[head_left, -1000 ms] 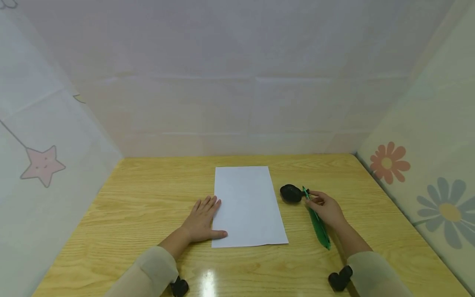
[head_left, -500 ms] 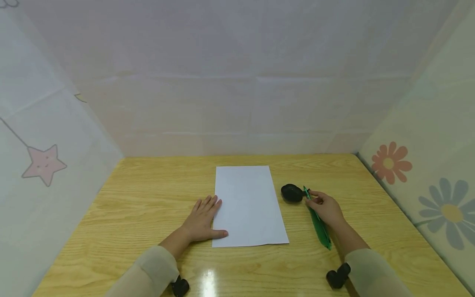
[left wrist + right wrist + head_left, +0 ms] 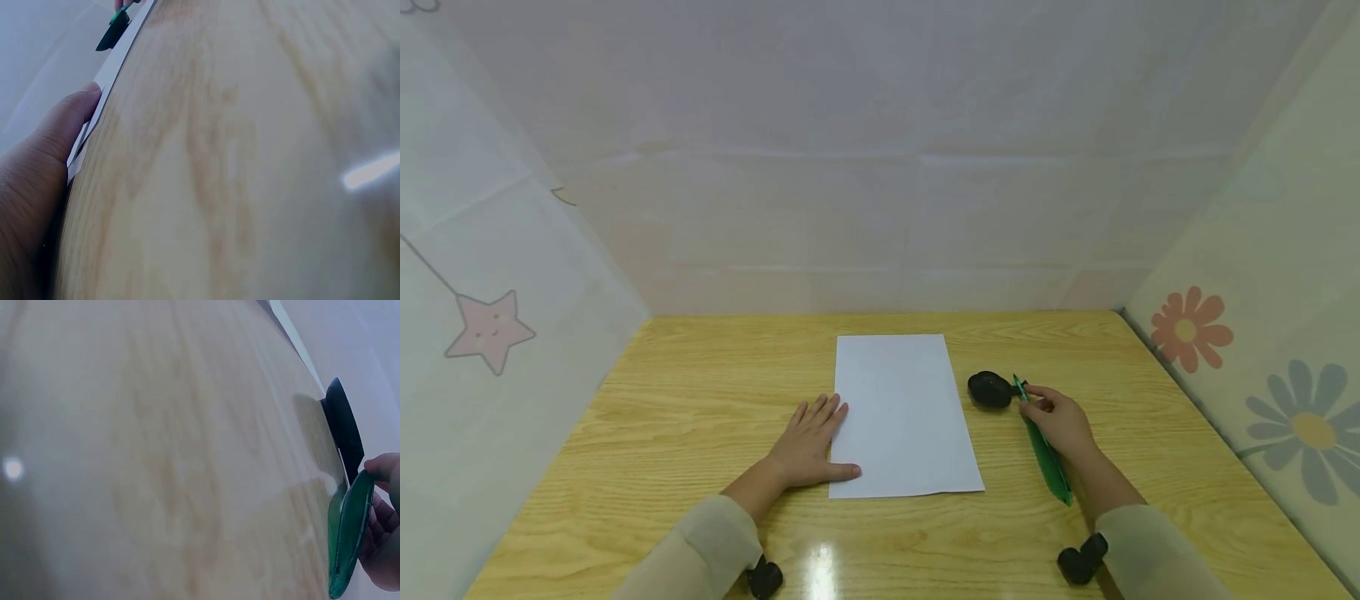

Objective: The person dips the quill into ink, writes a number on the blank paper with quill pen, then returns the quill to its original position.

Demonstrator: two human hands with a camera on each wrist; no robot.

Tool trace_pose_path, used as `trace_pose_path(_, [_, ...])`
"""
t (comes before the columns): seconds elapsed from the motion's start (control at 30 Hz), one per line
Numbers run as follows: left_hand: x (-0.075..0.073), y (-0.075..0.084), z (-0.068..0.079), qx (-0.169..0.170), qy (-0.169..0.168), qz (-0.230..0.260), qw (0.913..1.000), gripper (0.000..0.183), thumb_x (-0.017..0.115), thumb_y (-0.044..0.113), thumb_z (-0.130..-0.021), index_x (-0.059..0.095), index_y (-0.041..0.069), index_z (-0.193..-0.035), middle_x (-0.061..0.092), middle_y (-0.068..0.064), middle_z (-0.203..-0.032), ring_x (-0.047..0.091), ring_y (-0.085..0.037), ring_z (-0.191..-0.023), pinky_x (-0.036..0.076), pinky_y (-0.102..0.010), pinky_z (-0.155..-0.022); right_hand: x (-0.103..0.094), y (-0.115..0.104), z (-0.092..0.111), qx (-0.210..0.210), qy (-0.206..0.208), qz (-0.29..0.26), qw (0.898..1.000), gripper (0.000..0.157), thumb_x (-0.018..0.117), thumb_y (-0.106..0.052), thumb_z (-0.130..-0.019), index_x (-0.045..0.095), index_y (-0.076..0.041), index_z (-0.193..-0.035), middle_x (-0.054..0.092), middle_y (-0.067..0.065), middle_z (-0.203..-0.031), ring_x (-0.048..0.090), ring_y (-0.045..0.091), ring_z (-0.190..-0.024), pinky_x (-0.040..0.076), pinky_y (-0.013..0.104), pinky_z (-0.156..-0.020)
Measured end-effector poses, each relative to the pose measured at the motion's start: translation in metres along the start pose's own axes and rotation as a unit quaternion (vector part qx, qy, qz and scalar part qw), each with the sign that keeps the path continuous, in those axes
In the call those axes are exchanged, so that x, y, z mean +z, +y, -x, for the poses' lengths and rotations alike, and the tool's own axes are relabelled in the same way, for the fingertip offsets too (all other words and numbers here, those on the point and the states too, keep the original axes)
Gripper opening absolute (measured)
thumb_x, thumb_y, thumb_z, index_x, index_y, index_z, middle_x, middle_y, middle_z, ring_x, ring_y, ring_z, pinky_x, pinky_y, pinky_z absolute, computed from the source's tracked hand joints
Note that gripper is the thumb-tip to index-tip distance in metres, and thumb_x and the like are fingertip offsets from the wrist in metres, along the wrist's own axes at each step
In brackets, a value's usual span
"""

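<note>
A blank white sheet of paper [image 3: 906, 417] lies on the table. My left hand [image 3: 811, 446] rests flat with spread fingers across its left edge, the thumb on the lower left part. On the right, my right hand [image 3: 1062, 423] pinches a long green leaf-shaped pen [image 3: 1047, 458] between thumb and fingers near its thin tip. The wide end of the pen points back toward me. Just left of those fingertips lies a black rounded object [image 3: 988, 390] with a short narrow end; its kind is unclear. In the right wrist view the green pen [image 3: 353, 531] stands close to the black object [image 3: 342, 422].
The wooden table [image 3: 700, 375] reaches back to a pale cloth wall [image 3: 880, 208]. Cloth sides printed with a star [image 3: 488, 332] and flowers [image 3: 1311, 429] stand left and right. Black wrist devices [image 3: 1081, 560] sit under both sleeves.
The wide end of the green pen has shifted very slightly to the right, and my right wrist slightly to the left. My left hand and the paper stay put.
</note>
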State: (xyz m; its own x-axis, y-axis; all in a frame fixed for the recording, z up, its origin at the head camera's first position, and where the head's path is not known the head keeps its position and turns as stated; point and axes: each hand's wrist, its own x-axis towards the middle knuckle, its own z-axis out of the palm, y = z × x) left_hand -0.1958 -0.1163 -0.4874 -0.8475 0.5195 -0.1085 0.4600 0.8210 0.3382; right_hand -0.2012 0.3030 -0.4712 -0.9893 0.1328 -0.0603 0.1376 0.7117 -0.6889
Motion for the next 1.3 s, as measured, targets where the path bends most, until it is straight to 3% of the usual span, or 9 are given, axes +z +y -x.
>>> trace_pose_path(0.27, [0.0, 0.0, 0.001, -0.001, -0.001, -0.007, 1.0, 0.106, 0.058, 0.072, -0.082, 0.02, 0.009, -0.157, 0.012, -0.012, -0.165, 0.006, -0.031, -0.154, 0.003, -0.054, -0.124, 0.0, -0.006, 0.004, 0.019, 0.009, -0.039, 0.999, 0.048, 0.056, -0.032, -0.1, 0.052, -0.006, -0.141, 0.063, 0.02, -0.116, 0.06, 0.023, -0.094, 0.048, 0.025, -0.064])
trace_pose_path(0.6, [-0.003, 0.003, 0.002, 0.004, 0.0, -0.002, 1.0, 0.105, 0.059, 0.071, -0.082, 0.021, 0.008, -0.157, 0.013, -0.012, -0.165, 0.007, -0.031, -0.154, 0.004, -0.055, -0.123, 0.002, -0.012, 0.006, 0.024, 0.05, -0.084, 0.995, 0.046, 0.057, -0.029, -0.1, 0.054, -0.007, -0.139, 0.065, 0.012, -0.105, 0.054, 0.001, -0.078, 0.046, 0.021, -0.062])
trace_pose_path(0.8, [-0.002, 0.002, 0.002, 0.008, 0.005, -0.006, 0.9999, 0.105, 0.057, 0.072, -0.082, 0.021, 0.009, -0.157, 0.013, -0.012, -0.165, 0.008, -0.031, -0.154, 0.004, -0.055, -0.123, 0.007, -0.016, 0.006, 0.039, 0.047, -0.125, 0.99, 0.048, 0.056, -0.032, -0.1, 0.052, -0.01, -0.142, 0.061, 0.007, -0.107, 0.053, -0.001, -0.081, 0.046, 0.018, -0.067])
trace_pose_path(0.9, [-0.001, 0.001, 0.002, 0.007, 0.004, -0.007, 0.9999, 0.105, 0.057, 0.072, -0.082, 0.021, 0.009, -0.157, 0.013, -0.012, -0.165, 0.007, -0.031, -0.154, 0.004, -0.055, -0.123, 0.01, -0.019, 0.007, 0.039, 0.048, -0.144, 0.988, 0.047, 0.057, -0.029, -0.1, 0.052, -0.009, -0.142, 0.062, 0.0, -0.101, 0.053, -0.001, -0.079, 0.046, 0.018, -0.067])
trace_pose_path(1.07, [0.0, 0.0, 0.001, 0.006, 0.003, -0.004, 1.0, 0.105, 0.058, 0.072, -0.082, 0.02, 0.009, -0.157, 0.012, -0.012, -0.165, 0.007, -0.031, -0.154, 0.003, -0.055, -0.123, 0.014, -0.023, 0.006, 0.039, 0.052, -0.194, 0.979, 0.045, 0.056, -0.02, -0.1, 0.049, -0.007, -0.143, 0.058, -0.011, -0.086, 0.058, -0.001, -0.069, 0.049, 0.017, -0.063])
trace_pose_path(1.2, [0.001, -0.001, 0.0, 0.007, 0.005, -0.003, 1.0, 0.105, 0.058, 0.072, -0.082, 0.02, 0.009, -0.157, 0.013, -0.012, -0.165, 0.007, -0.031, -0.154, 0.003, -0.055, -0.123, 0.016, -0.026, 0.006, 0.044, 0.041, -0.255, 0.965, 0.045, 0.052, -0.015, -0.101, 0.045, -0.008, -0.145, 0.055, -0.011, -0.08, 0.064, 0.003, -0.063, 0.055, 0.019, -0.062])
trace_pose_path(1.3, [0.001, -0.001, 0.0, 0.008, 0.006, -0.002, 0.9999, 0.105, 0.058, 0.072, -0.082, 0.02, 0.009, -0.157, 0.013, -0.012, -0.165, 0.007, -0.031, -0.154, 0.004, -0.055, -0.123, 0.018, -0.027, 0.006, 0.043, 0.031, -0.274, 0.96, 0.047, 0.05, -0.015, -0.102, 0.043, -0.008, -0.147, 0.055, -0.009, -0.081, 0.065, 0.004, -0.064, 0.057, 0.021, -0.063])
